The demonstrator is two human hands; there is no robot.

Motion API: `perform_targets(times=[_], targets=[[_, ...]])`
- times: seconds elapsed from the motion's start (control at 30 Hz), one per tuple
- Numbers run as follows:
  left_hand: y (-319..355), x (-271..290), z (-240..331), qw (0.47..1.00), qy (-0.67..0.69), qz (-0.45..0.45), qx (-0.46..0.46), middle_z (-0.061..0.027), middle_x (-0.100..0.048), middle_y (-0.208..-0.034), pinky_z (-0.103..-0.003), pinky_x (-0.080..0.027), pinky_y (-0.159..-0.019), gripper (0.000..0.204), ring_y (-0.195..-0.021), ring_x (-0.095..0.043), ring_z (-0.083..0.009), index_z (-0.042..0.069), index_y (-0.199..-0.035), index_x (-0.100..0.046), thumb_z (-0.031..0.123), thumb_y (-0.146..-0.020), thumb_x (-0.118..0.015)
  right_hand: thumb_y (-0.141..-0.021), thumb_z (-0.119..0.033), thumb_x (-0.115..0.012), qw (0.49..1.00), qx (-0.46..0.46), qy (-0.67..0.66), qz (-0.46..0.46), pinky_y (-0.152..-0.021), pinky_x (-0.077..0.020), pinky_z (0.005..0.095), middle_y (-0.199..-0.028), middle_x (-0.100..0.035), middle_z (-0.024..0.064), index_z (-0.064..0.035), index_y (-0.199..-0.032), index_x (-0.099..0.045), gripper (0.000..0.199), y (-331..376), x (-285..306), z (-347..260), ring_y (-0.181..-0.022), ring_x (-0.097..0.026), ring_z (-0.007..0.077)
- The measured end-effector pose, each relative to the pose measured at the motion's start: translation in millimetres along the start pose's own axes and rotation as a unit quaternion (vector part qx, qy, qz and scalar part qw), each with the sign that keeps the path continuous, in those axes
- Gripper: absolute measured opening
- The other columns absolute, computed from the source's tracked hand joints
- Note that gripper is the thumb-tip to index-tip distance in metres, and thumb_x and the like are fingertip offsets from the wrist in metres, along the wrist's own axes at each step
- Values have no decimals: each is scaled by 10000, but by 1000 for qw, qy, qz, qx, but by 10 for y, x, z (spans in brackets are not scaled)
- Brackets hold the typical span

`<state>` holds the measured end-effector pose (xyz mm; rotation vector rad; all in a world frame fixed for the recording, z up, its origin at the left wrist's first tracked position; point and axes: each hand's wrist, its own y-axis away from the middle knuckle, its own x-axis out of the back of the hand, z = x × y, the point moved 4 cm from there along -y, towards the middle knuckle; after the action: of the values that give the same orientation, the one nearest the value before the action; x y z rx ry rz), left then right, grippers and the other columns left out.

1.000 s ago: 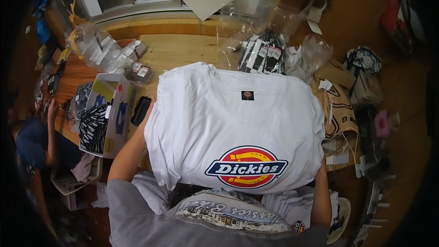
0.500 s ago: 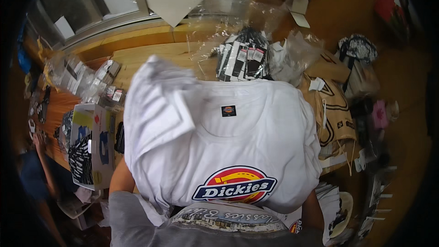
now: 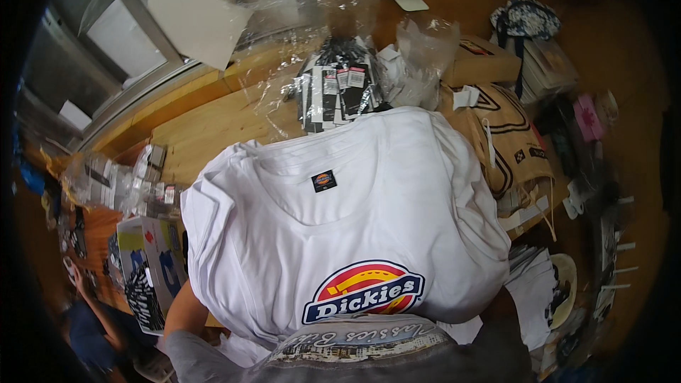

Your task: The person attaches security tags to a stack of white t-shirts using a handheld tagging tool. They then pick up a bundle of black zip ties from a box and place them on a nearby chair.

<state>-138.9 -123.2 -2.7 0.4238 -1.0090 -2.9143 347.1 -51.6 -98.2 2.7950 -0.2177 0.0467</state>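
a white t-shirt (image 3: 355, 234) fills the middle of the head view, held up close against the person's chest above a wooden table (image 3: 213, 128), with its printed front toward the camera: a small dark square label sits inside the neckline, and a round logo in red, yellow and blue lies low on the cloth. a second ago the shirt was spread wide and flat with both sleeves out; now its left sleeve is gathered in loose folds along the left edge and the right side curves under, so the cloth looks narrower and bunched, which suggests that it is being drawn in from the sides rather than laid out. neither hand shows, since both are hidden behind the fabric. only the left forearm (image 3: 186, 308) appears, rising from the lower left under the gathered sleeve, so whether the fingers are closed on the cloth or open cannot be told, on the left or on the right. just beyond the collar, on the table, lies a pile of dark folded items with hanging tags (image 3: 340, 89) inside crinkled clear plastic wrap (image 3: 312, 42). to the right of the shirt sits a brown paper bag with black line print (image 3: 504, 135), touching or nearly touching the shirt's edge. to the left stands a white printed box (image 3: 145, 269), with more small clear packets (image 3: 120, 184) beyond it. at the lower left edge, another person's hand (image 3: 74, 276) reaches up beside the table.
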Motion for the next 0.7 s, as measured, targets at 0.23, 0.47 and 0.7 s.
perform_targets(times=[0.23, 0.47, 0.7], targets=[[-74, 186, -220, 1000, -4, 18, 10, -113, -504, -1085, -349, -394, -846, 559, -979, -498, -226, 48, -1235, -298, 426, -829, -366, -832, -480, -319, 1000, 14, 1, 14, -915, -304, 405, -1238, -352, 144, -47, -1191, -375, 566, 45, -44, 2, -1121, -367, 259], [121, 12, -74, 998, -56, 22, 8, -113, -509, -1078, -351, -395, -842, 552, -974, -501, -228, 49, -1234, -299, 418, -830, -368, -833, -477, -318, 998, 36, -46, 23, -915, -303, 410, -1239, -350, 145, -49, -1191, -377, 561, 273, -28, 14, -1123, -364, 263], [86, -84, -37, 992, -124, 4, -19, -112, -514, -1070, -353, -397, -839, 544, -969, -504, -229, 49, -1233, -301, 409, -831, -370, -834, -475, -318, 986, 84, -138, 44, -915, -301, 414, -1241, -347, 146, -52, -1191, -379, 557, 877, 44, -6, -1125, -361, 266]])
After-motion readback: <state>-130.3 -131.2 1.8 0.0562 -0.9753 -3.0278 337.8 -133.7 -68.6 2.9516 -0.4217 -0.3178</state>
